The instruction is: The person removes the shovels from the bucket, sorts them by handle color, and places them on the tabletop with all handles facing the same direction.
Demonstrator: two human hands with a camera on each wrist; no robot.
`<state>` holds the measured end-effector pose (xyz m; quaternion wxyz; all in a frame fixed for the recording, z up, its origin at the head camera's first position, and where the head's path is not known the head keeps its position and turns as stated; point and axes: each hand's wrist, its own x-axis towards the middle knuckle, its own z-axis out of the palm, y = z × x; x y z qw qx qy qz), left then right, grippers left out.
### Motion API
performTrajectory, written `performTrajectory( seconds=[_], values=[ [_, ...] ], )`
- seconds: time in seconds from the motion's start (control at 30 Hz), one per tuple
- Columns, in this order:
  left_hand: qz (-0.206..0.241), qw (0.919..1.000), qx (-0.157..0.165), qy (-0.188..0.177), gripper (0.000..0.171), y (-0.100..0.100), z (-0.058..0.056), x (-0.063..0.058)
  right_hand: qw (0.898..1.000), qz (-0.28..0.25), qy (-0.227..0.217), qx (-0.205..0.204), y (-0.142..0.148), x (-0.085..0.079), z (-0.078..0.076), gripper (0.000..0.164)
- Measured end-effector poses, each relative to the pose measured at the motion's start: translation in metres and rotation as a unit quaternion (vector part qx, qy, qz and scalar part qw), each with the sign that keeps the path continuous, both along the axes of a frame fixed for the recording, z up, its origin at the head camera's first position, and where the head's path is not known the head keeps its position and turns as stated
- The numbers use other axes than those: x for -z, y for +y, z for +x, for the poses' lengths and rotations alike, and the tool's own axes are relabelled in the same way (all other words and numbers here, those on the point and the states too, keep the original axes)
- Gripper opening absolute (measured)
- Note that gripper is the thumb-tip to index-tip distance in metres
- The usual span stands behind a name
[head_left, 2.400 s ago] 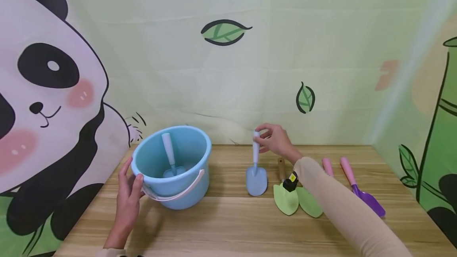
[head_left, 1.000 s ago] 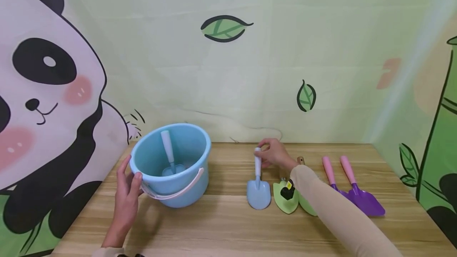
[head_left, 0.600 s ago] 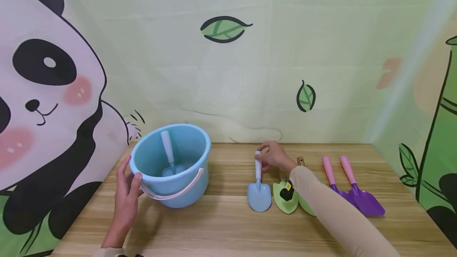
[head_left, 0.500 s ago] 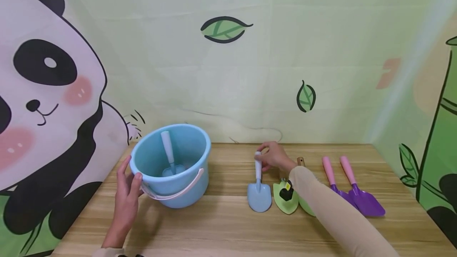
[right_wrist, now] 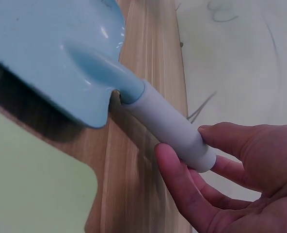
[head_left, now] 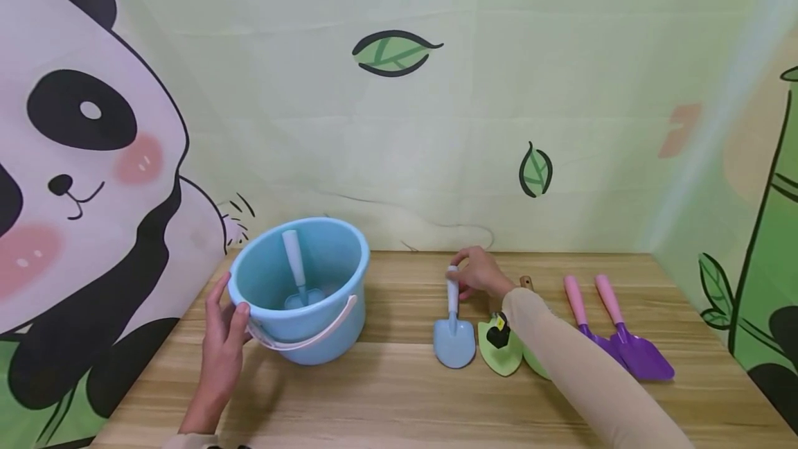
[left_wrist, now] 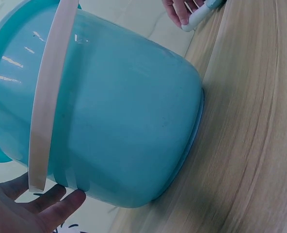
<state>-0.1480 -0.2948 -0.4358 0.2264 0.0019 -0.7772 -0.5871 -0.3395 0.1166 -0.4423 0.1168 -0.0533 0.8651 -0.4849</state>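
Observation:
At left in the head view, a light blue bucket (head_left: 302, 328) with a pale handle stands on the table. Inside it leans a small trowel (head_left: 294, 258) with a pale grip. My left hand (head_left: 222, 341) rests against the bucket's outer side just below the rim, fingers fairly straight and spread in the left wrist view. Right of the bucket, my right hand (head_left: 480, 273) pinches the end of a blue trowel's pale grip between thumb and fingers. This blue trowel (head_left: 454, 345) has its blade towards me, at or just above the tabletop.
Right of the blue trowel lie two green trowels, the nearer one (head_left: 501, 355) partly under my right wrist. Further right are two purple trowels (head_left: 645, 359) with pink grips. The wooden table (head_left: 374, 400) ends at a printed backdrop (head_left: 299, 123).
My right hand has brought the blue trowel down and nearer to me since the earliest frame, then has stayed almost still. My left hand and the bucket keep their places.

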Motion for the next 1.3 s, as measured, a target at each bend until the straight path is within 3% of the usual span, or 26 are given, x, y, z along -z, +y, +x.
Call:
performTrajectory(
  seconds=[1.3],
  values=[
    [-0.003, 1.0000, -0.001, -0.003, 0.061, 0.0004, 0.0002, 0.0002, 0.998, 0.062, -0.020, 0.013, -0.0065, 0.0043, -0.0012, 0.024]
  ],
)
